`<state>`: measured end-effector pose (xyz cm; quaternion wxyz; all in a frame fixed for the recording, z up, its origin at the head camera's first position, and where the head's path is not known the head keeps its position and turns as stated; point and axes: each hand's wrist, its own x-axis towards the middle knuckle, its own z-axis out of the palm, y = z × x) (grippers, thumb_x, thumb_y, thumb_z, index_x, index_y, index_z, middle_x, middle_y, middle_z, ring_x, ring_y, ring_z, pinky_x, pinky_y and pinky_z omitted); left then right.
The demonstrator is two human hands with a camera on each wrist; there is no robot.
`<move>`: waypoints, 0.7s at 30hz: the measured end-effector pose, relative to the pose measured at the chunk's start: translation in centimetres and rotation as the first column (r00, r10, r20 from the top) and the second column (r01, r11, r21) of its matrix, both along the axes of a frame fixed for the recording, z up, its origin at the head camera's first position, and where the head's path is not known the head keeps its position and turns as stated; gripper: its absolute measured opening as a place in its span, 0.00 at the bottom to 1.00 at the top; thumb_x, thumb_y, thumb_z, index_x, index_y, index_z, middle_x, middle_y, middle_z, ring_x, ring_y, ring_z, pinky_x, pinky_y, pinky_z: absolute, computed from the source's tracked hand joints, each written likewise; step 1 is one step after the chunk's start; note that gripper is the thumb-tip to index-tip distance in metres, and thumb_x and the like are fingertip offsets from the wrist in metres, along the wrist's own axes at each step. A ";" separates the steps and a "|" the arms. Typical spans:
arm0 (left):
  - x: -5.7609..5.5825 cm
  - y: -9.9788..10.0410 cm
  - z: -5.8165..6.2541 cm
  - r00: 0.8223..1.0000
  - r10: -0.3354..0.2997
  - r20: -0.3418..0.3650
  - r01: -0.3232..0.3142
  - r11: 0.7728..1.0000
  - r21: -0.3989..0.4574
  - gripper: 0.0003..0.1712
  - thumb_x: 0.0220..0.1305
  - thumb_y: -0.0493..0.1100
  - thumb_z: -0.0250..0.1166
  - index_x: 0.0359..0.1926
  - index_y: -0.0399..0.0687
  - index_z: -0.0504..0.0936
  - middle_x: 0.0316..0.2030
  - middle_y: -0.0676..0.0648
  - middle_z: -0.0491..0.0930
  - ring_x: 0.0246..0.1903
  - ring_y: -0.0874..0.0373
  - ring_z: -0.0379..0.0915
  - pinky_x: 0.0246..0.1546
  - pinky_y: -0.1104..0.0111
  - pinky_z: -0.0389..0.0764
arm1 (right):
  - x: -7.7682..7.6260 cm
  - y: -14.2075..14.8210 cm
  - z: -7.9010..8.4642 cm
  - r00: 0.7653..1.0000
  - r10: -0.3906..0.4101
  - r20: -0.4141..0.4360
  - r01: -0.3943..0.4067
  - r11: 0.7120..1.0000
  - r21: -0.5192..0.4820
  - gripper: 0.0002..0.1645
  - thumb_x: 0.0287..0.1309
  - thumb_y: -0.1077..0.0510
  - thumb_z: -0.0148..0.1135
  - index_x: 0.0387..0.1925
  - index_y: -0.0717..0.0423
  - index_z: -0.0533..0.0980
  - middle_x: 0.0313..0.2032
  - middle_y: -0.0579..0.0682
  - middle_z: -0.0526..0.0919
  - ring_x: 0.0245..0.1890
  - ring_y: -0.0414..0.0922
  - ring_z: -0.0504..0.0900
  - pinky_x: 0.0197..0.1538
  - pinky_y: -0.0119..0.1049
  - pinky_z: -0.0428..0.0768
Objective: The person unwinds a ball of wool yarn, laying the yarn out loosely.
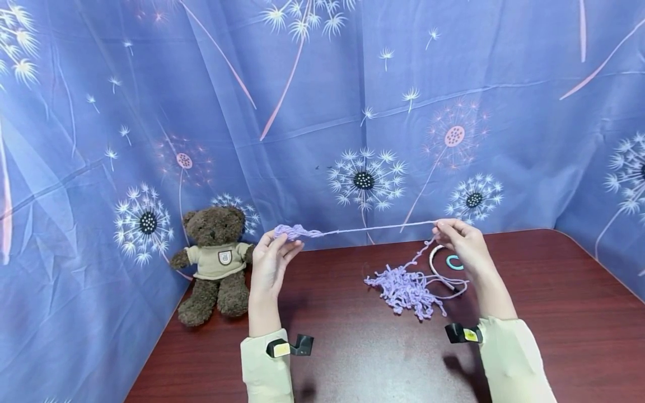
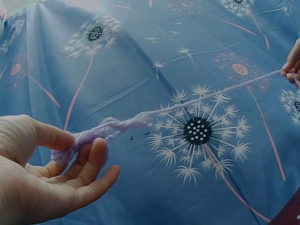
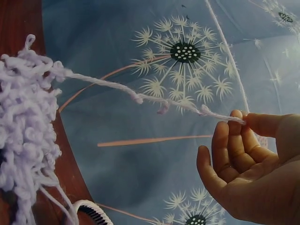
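Note:
Above the table's left-centre, my left hand [image 1: 272,260] pinches a small bundle of lilac yarn [image 1: 293,232] between thumb and fingers. From that bundle a single yarn strand [image 1: 378,228] runs taut across to my right hand [image 1: 461,240], whose thumb and fingertips pinch it. Below the right fingertips, a knotted length of the yarn [image 3: 136,97] slopes down to a curly lilac yarn heap [image 1: 407,291] on the table. In the left wrist view the bundle [image 2: 86,140] sits between thumb and fingers, partly hidden by them.
A brown teddy bear [image 1: 214,263] in a beige shirt sits at the table's left. Beside the heap lie a white-and-black curved band [image 1: 434,263] and a turquoise ring [image 1: 454,262]. A blue dandelion-print curtain [image 1: 312,112] hangs behind the dark red table [image 1: 353,358].

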<state>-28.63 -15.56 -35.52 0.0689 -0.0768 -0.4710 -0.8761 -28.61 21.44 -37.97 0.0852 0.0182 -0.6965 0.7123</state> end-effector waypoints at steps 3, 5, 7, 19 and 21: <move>0.0 -0.3 0.0 1.000 0.023 0.002 -0.023 1.000 0.020 0.11 0.70 0.28 0.48 0.41 0.46 0.72 0.29 0.52 0.81 0.27 0.59 0.82 0.42 0.65 0.86 | -0.1 0.2 -0.2 1.000 -0.011 0.002 0.011 0.999 0.042 0.09 0.69 0.49 0.55 0.33 0.32 0.78 0.29 0.28 0.82 0.33 0.26 0.81 0.41 0.18 0.80; 0.0 -0.3 0.0 0.999 0.032 -0.001 -0.032 0.999 0.036 0.11 0.70 0.28 0.48 0.41 0.46 0.72 0.29 0.51 0.81 0.28 0.58 0.83 0.42 0.64 0.86 | -0.1 0.3 -0.3 1.000 -0.013 0.001 0.013 0.999 0.032 0.09 0.69 0.49 0.55 0.33 0.33 0.78 0.28 0.28 0.82 0.33 0.26 0.81 0.41 0.18 0.80; 0.0 -0.4 -0.1 0.999 0.035 -0.015 -0.035 0.998 0.044 0.10 0.70 0.29 0.48 0.41 0.46 0.73 0.29 0.51 0.82 0.29 0.57 0.83 0.43 0.63 0.86 | -0.1 0.4 -0.4 1.000 -0.015 0.000 0.015 1.000 0.025 0.10 0.69 0.50 0.55 0.32 0.32 0.78 0.28 0.28 0.82 0.32 0.26 0.81 0.41 0.17 0.80; -0.1 0.0 0.3 0.998 0.057 -0.030 -0.049 0.971 0.236 0.11 0.71 0.28 0.46 0.38 0.43 0.73 0.33 0.44 0.86 0.36 0.53 0.86 0.45 0.60 0.86 | -0.3 1.1 -0.8 1.000 -0.006 0.022 0.007 1.000 -0.030 0.09 0.69 0.51 0.55 0.33 0.35 0.79 0.30 0.31 0.82 0.32 0.27 0.80 0.40 0.18 0.80; -0.1 0.0 0.3 0.998 0.060 -0.024 -0.051 0.963 0.264 0.12 0.71 0.28 0.45 0.38 0.43 0.73 0.33 0.43 0.86 0.36 0.52 0.86 0.45 0.59 0.86 | -0.4 1.3 -0.9 1.000 -0.006 0.017 0.006 1.000 -0.028 0.10 0.69 0.51 0.55 0.33 0.35 0.79 0.30 0.31 0.82 0.32 0.27 0.80 0.40 0.18 0.80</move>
